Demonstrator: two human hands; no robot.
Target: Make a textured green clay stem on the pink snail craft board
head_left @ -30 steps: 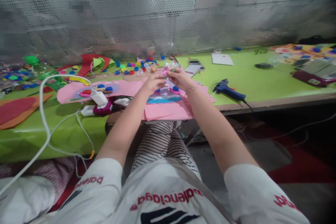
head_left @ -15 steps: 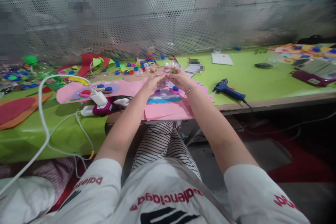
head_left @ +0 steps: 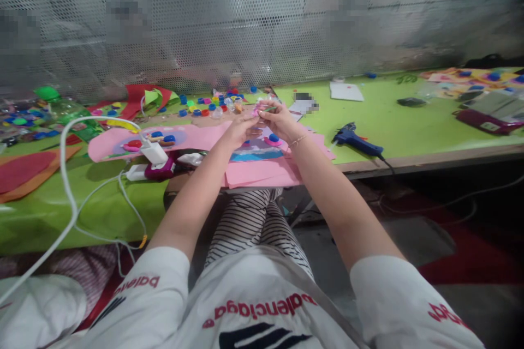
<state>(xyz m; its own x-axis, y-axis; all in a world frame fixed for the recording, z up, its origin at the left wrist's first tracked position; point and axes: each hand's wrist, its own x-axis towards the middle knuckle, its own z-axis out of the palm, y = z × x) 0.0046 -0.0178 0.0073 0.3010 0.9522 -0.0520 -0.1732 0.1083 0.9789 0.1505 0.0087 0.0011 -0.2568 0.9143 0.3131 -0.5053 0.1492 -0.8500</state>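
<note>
Above a pink paper sheet (head_left: 266, 173) with a blue and lilac picture on it, my two hands meet at the fingertips. My left hand (head_left: 242, 132) is closed, its fingertips on a small pink piece (head_left: 257, 111). The fingers of my right hand (head_left: 277, 120) pinch the same piece from the other side; its exact shape is too small to tell. Under my right hand, a blue cap on a pink one (head_left: 273, 140) sits on the picture. To the left lies a pink paper shape (head_left: 196, 136) with blue and red caps.
A blue glue gun (head_left: 357, 140) lies to the right, its cord over the table edge. Loose coloured caps (head_left: 204, 106) are spread behind my hands. A white charger (head_left: 154, 152) and looping cable stand left. A green-capped bottle (head_left: 67, 106) is at the back left.
The small pink piece between my fingertips shows more clearly now, and my fingers have shifted slightly around it. My arms are nearly still.
</note>
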